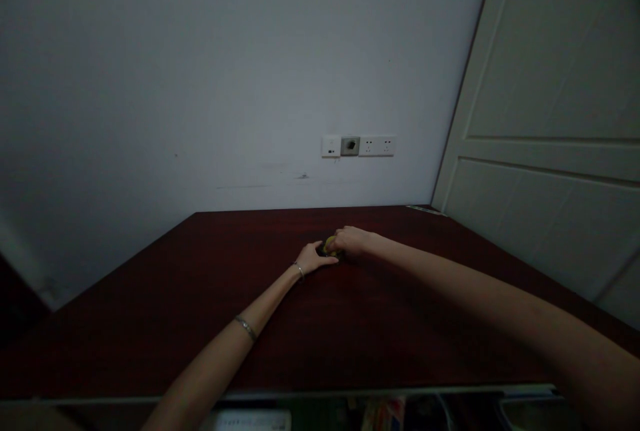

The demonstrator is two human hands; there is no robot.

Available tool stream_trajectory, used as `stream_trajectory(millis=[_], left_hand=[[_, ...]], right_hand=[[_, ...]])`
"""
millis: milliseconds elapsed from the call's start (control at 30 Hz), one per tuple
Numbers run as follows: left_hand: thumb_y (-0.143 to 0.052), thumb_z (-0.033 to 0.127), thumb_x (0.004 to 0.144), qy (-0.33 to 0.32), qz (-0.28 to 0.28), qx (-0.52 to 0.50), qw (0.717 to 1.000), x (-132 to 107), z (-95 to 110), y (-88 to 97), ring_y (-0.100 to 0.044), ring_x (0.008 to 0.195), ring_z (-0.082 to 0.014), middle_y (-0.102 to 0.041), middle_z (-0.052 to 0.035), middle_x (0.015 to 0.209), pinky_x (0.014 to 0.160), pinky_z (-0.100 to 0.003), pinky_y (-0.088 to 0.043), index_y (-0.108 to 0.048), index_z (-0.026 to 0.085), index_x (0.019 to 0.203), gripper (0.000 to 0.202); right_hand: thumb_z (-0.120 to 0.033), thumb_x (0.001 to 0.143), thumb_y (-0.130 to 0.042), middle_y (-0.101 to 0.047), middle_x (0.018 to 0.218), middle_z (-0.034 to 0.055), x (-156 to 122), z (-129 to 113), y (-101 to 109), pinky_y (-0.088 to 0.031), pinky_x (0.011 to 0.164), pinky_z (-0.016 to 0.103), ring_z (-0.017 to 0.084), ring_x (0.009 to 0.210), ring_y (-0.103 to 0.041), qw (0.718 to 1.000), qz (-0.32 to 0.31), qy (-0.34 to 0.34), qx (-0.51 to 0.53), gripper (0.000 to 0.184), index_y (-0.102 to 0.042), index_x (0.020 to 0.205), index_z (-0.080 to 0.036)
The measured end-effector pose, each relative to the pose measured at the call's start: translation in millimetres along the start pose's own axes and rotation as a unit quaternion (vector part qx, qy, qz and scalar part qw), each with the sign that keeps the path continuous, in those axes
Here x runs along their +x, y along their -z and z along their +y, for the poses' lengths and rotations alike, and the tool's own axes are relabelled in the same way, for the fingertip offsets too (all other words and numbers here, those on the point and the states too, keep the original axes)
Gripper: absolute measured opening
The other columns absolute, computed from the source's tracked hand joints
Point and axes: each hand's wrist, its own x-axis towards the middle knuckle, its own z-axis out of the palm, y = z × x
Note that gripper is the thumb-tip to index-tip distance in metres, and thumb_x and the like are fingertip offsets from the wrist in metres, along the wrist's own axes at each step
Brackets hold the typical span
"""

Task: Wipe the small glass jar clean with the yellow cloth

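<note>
Toward the back of the dark red tabletop (280, 324), both my hands meet around a small yellow-and-black object (329, 242). Its kind I cannot make out, since my fingers cover most of it. My left hand (311, 258) grips it from the left, thumb along the near side and fingers behind. From the right, my right hand (350, 240) is closed on its yellow part with bent fingers. A thin bracelet (299, 270) circles my left wrist, and a wider band (245, 328) sits on the forearm.
Behind the table rises a pale wall (250, 84) with a row of sockets (376, 146). A panelled white door (545, 84) borders the right side. Below the table's front edge, a white box-like thing (253, 420) and several other items show.
</note>
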Motion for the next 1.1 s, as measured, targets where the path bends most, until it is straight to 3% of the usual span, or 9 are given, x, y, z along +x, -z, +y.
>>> stream_trajectory(millis=[100, 300, 500, 667, 933, 1100], left_hand=[[-0.073, 0.048, 0.053, 0.007, 0.007, 0.014, 1.000, 0.4, 1.7, -0.3, -0.062, 0.085, -0.0225, -0.068, -0.0072, 0.092, 0.073, -0.030, -0.047, -0.064, 0.014, 0.101, 0.059], [-0.071, 0.050, 0.054, 0.006, 0.022, 0.039, 0.999, 1.3, 1.1, -2.2, -0.062, 0.082, -0.0232, -0.068, -0.0072, 0.087, 0.068, -0.029, -0.046, -0.065, 0.013, 0.095, 0.056], [-0.072, 0.051, 0.052, 0.011, 0.031, 0.039, 0.999, 3.5, -3.9, -4.6, -0.061, 0.083, -0.0233, -0.068, -0.0074, 0.090, 0.069, -0.029, -0.045, -0.063, 0.013, 0.099, 0.061], [-0.070, 0.053, 0.053, 0.004, 0.034, 0.058, 0.998, 3.6, -6.3, -5.6, -0.060, 0.077, -0.0215, -0.067, -0.0054, 0.084, 0.063, -0.026, -0.043, -0.064, 0.013, 0.096, 0.059], [-0.071, 0.054, 0.053, -0.004, 0.035, 0.044, 0.998, 1.7, -4.9, -4.5, -0.061, 0.081, -0.0226, -0.068, -0.0058, 0.086, 0.067, -0.029, -0.045, -0.065, 0.014, 0.097, 0.060], [-0.073, 0.050, 0.051, 0.016, 0.025, 0.013, 0.999, 1.0, -3.4, -4.0, -0.062, 0.085, -0.0237, -0.068, -0.0086, 0.092, 0.073, -0.031, -0.047, -0.064, 0.013, 0.101, 0.063]], right_hand=[[-0.026, 0.074, -0.058, -0.068, 0.097, 0.0068, 0.9, -4.6, 3.6, -0.046, 0.072, 0.032, 0.023, 0.088, -0.064, 0.999, -0.025, -0.033, -0.011, 0.028, -0.063, 0.102, -0.028], [-0.031, 0.069, -0.059, -0.067, 0.099, 0.0128, 7.2, -11.0, 13.4, -0.049, 0.067, 0.034, 0.028, 0.087, -0.065, 0.985, -0.094, -0.128, 0.061, 0.036, -0.064, 0.103, -0.023], [-0.031, 0.067, -0.059, -0.067, 0.093, 0.0182, 12.5, -15.8, 23.4, -0.050, 0.060, 0.034, 0.030, 0.080, -0.066, 0.974, -0.121, -0.154, 0.112, 0.037, -0.066, 0.097, -0.011], [-0.021, 0.065, -0.054, -0.068, 0.077, 0.0138, 13.7, -17.4, 27.3, -0.045, 0.052, 0.026, 0.023, 0.067, -0.065, 0.964, -0.127, -0.164, 0.166, 0.025, -0.067, 0.083, -0.008], [-0.016, 0.059, -0.052, -0.057, 0.054, 0.0028, 18.3, -6.5, 24.5, -0.034, 0.044, 0.022, 0.014, 0.050, -0.052, 0.938, -0.111, -0.194, 0.266, 0.009, -0.059, 0.057, -0.011], [-0.010, 0.057, -0.049, -0.051, 0.049, -0.0020, 16.7, 6.2, 20.0, -0.032, 0.043, 0.019, 0.010, 0.047, -0.046, 0.915, -0.102, -0.203, 0.334, 0.008, -0.058, 0.055, -0.011]])
